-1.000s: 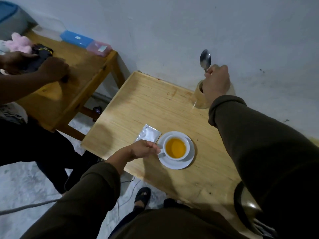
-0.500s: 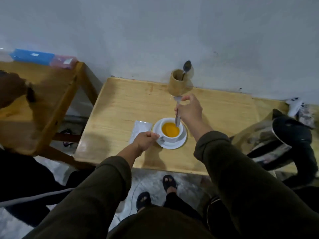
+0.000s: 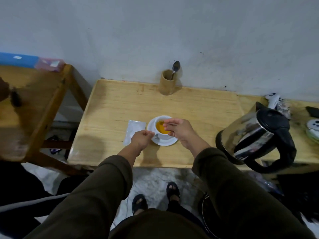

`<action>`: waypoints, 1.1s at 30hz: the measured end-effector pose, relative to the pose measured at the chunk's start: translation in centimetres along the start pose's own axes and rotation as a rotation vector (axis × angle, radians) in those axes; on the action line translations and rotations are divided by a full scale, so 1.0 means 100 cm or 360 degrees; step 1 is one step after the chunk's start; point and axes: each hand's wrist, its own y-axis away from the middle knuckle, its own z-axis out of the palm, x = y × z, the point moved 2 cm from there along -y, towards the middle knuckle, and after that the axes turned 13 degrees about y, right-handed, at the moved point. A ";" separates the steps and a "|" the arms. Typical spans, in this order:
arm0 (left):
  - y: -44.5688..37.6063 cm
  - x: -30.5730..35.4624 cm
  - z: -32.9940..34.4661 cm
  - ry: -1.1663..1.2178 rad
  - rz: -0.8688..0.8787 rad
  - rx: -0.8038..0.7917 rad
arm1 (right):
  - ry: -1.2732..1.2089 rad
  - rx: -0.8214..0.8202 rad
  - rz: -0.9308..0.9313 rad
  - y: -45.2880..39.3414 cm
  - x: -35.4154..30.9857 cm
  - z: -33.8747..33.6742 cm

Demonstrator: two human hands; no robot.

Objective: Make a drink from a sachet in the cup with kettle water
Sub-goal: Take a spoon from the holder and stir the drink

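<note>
A white cup [image 3: 165,134] of orange drink [image 3: 159,127] stands on a white saucer [image 3: 164,143] near the front of the light wooden table [image 3: 198,118]. My left hand [image 3: 141,140] pinches the cup's handle. My right hand [image 3: 181,131] hovers over the cup with its fingers pinched on a spoon; a dark blurred tip shows in the drink, the rest is hidden. A silver sachet [image 3: 134,130] lies flat just left of the saucer. The steel kettle [image 3: 255,135] with a black handle stands at the table's right end.
A wooden holder [image 3: 166,83] with another spoon [image 3: 176,66] stands by the wall. A second wooden table [image 3: 34,100] at left carries a blue box [image 3: 19,59], with another person's hand [image 3: 3,90] at its edge. Small white items [image 3: 274,100] lie behind the kettle.
My right hand took a spoon from the holder by the wall, brought it down into the cup, and now sits lower over the drink. My left hand has stayed on the cup's handle.
</note>
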 end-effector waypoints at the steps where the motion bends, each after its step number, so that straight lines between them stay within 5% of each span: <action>1: 0.000 0.000 0.000 -0.0004 -0.0005 -0.0002 | 0.0089 0.0043 -0.0007 -0.003 0.001 -0.001; 12: -0.002 -0.002 -0.001 0.0024 -0.0033 0.0069 | 0.1050 0.0548 -0.0425 -0.014 -0.007 -0.014; 22: -0.001 -0.003 0.001 0.0076 -0.0034 0.0120 | 0.1160 0.0305 -0.0479 -0.025 -0.013 -0.012; 33: -0.001 -0.004 0.006 0.0111 -0.0039 0.0172 | 0.1244 0.0346 -0.0578 -0.019 -0.008 -0.027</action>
